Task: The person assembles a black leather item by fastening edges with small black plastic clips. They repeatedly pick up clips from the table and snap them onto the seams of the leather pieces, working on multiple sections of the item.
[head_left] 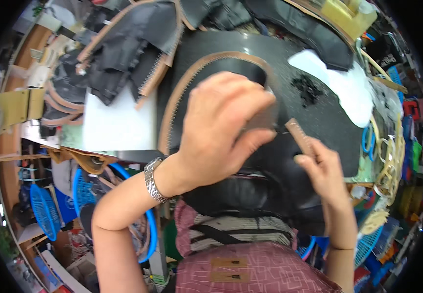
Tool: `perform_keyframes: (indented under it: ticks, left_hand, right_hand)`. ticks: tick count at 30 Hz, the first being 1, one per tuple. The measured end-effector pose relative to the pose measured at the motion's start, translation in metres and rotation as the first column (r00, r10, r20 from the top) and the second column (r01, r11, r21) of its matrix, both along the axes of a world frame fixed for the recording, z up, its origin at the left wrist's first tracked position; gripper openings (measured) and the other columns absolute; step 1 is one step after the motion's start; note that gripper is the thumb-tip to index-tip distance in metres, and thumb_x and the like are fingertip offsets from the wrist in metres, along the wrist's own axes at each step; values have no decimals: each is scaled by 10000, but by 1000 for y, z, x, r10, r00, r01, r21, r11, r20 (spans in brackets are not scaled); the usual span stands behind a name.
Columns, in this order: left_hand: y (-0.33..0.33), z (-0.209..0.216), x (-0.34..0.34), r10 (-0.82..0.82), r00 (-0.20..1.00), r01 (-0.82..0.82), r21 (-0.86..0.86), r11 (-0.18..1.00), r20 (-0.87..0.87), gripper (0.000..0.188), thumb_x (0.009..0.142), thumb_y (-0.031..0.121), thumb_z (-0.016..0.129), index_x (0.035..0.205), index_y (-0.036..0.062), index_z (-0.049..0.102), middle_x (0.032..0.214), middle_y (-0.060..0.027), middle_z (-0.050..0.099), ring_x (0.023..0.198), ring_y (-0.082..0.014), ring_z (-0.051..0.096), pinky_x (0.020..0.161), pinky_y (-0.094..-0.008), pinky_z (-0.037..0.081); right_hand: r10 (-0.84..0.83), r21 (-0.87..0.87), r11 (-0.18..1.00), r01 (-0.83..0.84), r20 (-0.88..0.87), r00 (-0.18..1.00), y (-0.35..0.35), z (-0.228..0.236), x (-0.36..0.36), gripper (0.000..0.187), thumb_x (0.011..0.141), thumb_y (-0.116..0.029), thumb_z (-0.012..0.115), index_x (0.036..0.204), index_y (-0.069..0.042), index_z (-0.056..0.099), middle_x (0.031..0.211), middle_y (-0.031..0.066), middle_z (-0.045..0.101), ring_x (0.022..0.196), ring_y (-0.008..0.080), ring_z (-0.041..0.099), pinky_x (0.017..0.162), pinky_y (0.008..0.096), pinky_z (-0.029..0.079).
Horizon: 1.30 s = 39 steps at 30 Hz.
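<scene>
A black leather-like piece (206,78) lies on the dark work board, edged by a curved tan strip (184,85) with a notched inner side. Over its middle is my left hand (226,122), a metal watch at the wrist. Its fingers curl toward the thumb around a blurred grey-brown thing (262,119) whose kind I cannot make out. To the right, my right hand (321,163) pinches a tan strip end (299,136) between thumb and fingers. More black material (289,166) spreads between the hands and down toward my lap.
Black pieces with tan edging (128,53) are heaped at the far left, beside a white slab (118,122). Small black scraps (306,90) and a white sheet (348,88) lie at right, near blue-handled scissors (367,139). Blue baskets (45,212) stand below the table at left.
</scene>
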State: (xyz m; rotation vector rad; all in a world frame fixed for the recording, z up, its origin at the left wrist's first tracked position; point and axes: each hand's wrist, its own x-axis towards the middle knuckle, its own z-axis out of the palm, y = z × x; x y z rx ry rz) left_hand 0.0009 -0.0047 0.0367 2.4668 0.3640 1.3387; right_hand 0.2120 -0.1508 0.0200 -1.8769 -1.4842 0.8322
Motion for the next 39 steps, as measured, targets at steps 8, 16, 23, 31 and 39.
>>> perform_keyframes:
  ticks: [8,16,23,31,39]
  left_hand:
    - [112,12,-51,612,513,-564,301,769,-601,586,697,285,730,1179,41,505,1213,-203,496,1139,-365,455,943,-423,389]
    - [123,19,-56,635,724,-548,335,767,-269,270,781,165,667,1006,26,614,920,-123,637,823,-304,611,727,-342,492]
    - [17,69,-24,131,980,-92,241,966,-152,183,647,16,657,828,41,655,813,-92,631,678,-253,618,604,-315,510]
    - [-44,-9,15,-344,922,13,-872,489,-179,346,802,193,680,1068,33,525,1046,-119,510,976,-209,537,844,-306,456]
    - [-37,-33,20,-324,941,209,-924,319,101,107,822,69,628,836,2,545,941,-66,525,833,-146,536,760,-267,437]
  right_hand:
    - [266,10,958,-288,349,898,65,-8,35,365,789,-235,667,1060,-18,554,795,119,609,746,294,598,684,351,478]
    - [224,175,905,-387,578,785,67,-4,28,419,731,-225,700,1075,-42,545,807,105,539,796,291,562,712,372,469]
    - [89,45,996,-79,-666,740,44,44,3,526,901,-341,560,1271,17,452,1158,144,569,971,218,589,846,335,471]
    - [-117,-129,991,23,-793,598,11,3,-31,585,995,-446,276,1400,-26,327,1198,66,516,1058,121,494,918,258,389]
    - [-11,16,1000,18,-356,935,11,-2,-34,536,873,-133,598,1346,-11,378,1137,143,565,998,207,574,834,301,450]
